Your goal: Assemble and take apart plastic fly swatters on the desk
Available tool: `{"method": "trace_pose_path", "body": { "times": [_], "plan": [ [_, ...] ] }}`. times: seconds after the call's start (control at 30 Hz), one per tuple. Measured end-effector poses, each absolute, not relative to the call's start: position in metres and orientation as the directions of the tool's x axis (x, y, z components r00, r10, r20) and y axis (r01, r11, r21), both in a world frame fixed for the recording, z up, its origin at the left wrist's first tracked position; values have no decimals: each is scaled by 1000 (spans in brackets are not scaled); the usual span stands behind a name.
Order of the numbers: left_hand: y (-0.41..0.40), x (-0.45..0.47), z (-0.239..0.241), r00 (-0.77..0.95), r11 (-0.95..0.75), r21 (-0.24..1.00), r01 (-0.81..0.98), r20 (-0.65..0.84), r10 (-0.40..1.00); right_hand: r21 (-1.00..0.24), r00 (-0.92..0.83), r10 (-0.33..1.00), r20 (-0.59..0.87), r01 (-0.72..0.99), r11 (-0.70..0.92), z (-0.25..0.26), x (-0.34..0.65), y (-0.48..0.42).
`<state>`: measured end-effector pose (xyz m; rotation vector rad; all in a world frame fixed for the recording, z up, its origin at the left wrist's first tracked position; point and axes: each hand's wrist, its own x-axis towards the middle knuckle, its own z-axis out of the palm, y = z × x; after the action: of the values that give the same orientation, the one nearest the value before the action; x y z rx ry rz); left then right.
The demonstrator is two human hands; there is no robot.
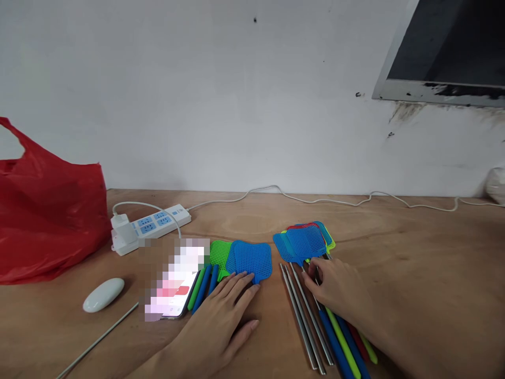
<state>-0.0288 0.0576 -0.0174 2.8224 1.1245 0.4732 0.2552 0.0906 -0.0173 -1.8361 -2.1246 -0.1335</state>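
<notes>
My left hand [223, 316] lies flat with fingers stretched out on the wooden table [414, 263], its fingertips touching a blue mesh swatter head [252, 259]. A green swatter head [219, 253] and loose blue and green handles [203, 288] lie just left of it. My right hand [335, 287] is curled with fingers pinched at the neck of a stack of fly swatters [305, 241], blue on top, with red and green under it. Their coloured handles [345, 342] run under my wrist. Three bare metal rods [303, 316] lie left of that hand.
A phone [177, 295] lies left of my left hand. A white oval object [103, 294], a thin metal rod [98, 342], a white power strip [152, 223] with cable and a red plastic bag [47, 216] fill the left side. A dark panel [445, 47] hangs on the wall.
</notes>
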Motion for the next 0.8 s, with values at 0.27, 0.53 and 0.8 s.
{"method": "trace_pose_path", "body": {
  "times": [0.27,0.53,0.8],
  "plan": [
    [58,-29,-19,685,-727,163,667,250,684,-162,-85,961,262,978,130,-17,250,92],
    [58,-31,-22,683,-731,169,661,269,679,-460,12,947,320,876,145,-16,250,100],
    [57,-29,-19,689,-724,160,671,228,688,-818,61,970,234,551,163,-11,247,102]
  ]
}}
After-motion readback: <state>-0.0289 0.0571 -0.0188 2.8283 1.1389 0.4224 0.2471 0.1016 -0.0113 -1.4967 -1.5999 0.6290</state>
